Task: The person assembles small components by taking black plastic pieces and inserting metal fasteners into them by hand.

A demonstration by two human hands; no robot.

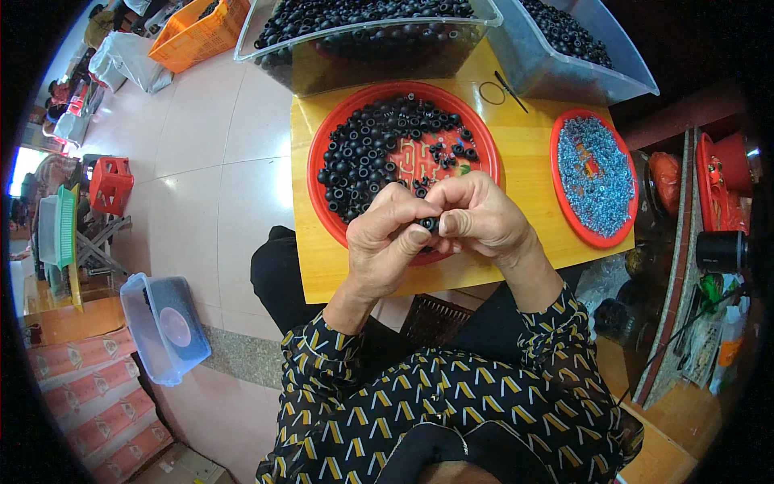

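Observation:
Over the near edge of a round red tray [489,153], my two hands meet at the fingertips. Between them sits a small black ring-shaped part [428,225] with a hole showing. My left hand [381,239] pinches it from the left with thumb and forefinger. The fingers of my right hand [486,218] close on its right side; whether they hold a further small piece is hidden. Many loose black round parts [363,153] with holes fill the tray's left and far side. A few smaller black pieces [442,155] lie on its patterned bottom.
Two clear bins [367,68] [601,85] of black parts stand at the table's far side. A red tray [555,173] of small bluish clear pieces lies right on the yellow table [516,149], beyond it a black pen-like tool [510,90]. A translucent tub [165,331] stands left.

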